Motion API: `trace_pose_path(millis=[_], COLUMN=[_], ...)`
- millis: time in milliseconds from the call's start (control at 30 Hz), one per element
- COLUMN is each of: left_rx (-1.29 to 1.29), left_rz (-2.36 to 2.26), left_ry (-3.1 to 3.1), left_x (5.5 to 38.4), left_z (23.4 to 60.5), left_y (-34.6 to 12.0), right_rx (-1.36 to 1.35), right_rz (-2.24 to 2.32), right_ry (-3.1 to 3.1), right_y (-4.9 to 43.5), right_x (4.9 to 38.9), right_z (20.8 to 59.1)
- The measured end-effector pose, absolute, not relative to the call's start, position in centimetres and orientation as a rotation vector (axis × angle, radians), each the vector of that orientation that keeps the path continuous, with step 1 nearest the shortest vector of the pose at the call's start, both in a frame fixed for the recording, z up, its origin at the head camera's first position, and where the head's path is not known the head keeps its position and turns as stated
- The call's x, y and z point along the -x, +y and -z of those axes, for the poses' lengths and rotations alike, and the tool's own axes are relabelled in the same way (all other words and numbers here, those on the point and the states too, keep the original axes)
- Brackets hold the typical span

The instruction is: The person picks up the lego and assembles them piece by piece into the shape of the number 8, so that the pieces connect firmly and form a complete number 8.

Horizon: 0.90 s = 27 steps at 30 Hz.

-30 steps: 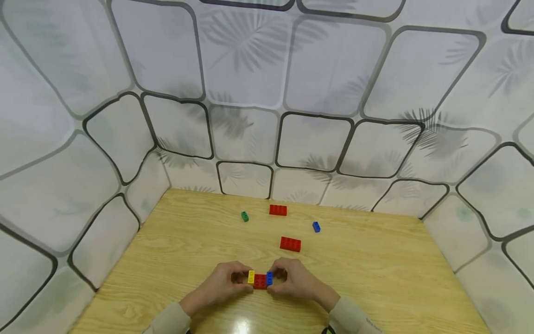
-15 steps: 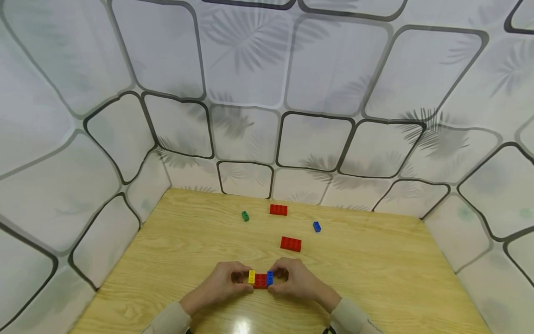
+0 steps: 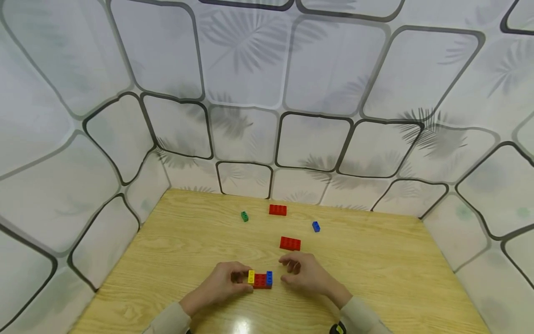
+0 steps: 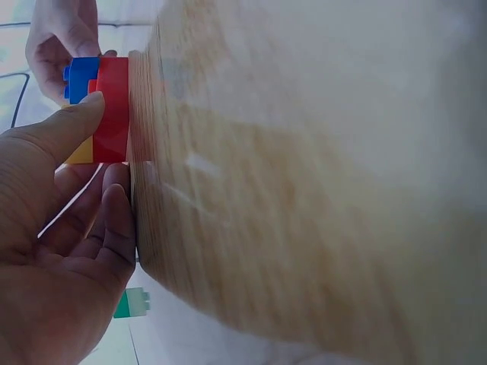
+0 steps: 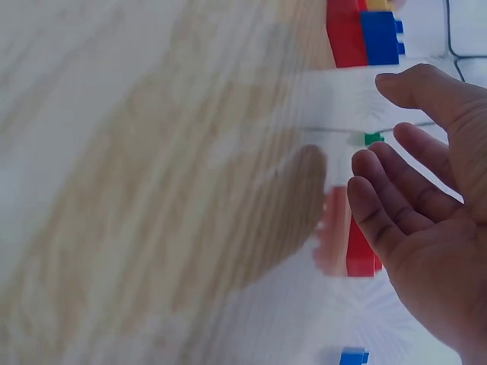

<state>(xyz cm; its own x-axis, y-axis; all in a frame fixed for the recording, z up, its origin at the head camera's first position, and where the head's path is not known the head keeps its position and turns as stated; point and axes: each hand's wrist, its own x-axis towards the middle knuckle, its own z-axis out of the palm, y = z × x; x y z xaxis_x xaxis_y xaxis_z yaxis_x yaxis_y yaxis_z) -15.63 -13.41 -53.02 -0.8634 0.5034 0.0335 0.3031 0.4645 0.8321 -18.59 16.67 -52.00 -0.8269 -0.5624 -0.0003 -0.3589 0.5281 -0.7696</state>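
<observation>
A red building brick (image 3: pixel 260 281) lies on the table with a yellow brick (image 3: pixel 251 277) mounted on its left end and a blue brick (image 3: pixel 269 278) on its right end. My left hand (image 3: pixel 223 282) grips the left end of this assembly between thumb and fingers; in the left wrist view the thumb (image 4: pixel 82 125) presses its side. My right hand (image 3: pixel 306 274) is apart from it, just to the right, with relaxed fingers and nothing held. Close beyond the right fingertips lies a loose red brick (image 3: pixel 290 243), partly hidden by the fingers in the right wrist view.
Farther back on the wooden table (image 3: pixel 187 232) are a small green brick (image 3: pixel 244 216), another red brick (image 3: pixel 277 210) and a small blue brick (image 3: pixel 316 226). Patterned cloth walls (image 3: pixel 246 134) enclose the table at the back and both sides.
My right hand has let go of the blue-brick end of the assembly and moved right and slightly forward. The left hand and the assembly stay where they were.
</observation>
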Motion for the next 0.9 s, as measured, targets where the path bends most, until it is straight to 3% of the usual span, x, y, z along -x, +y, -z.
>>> trace_pose_path(millis=[900], left_rx=[-0.714], left_rz=[-1.354], left_ry=[2.517], left_x=[15.3], left_z=[52.9], left_y=[-13.4], right_rx=[0.598], right_rz=[1.244], right_ry=[2.695], right_y=[19.9], right_x=[21.2], right_z=[51.9])
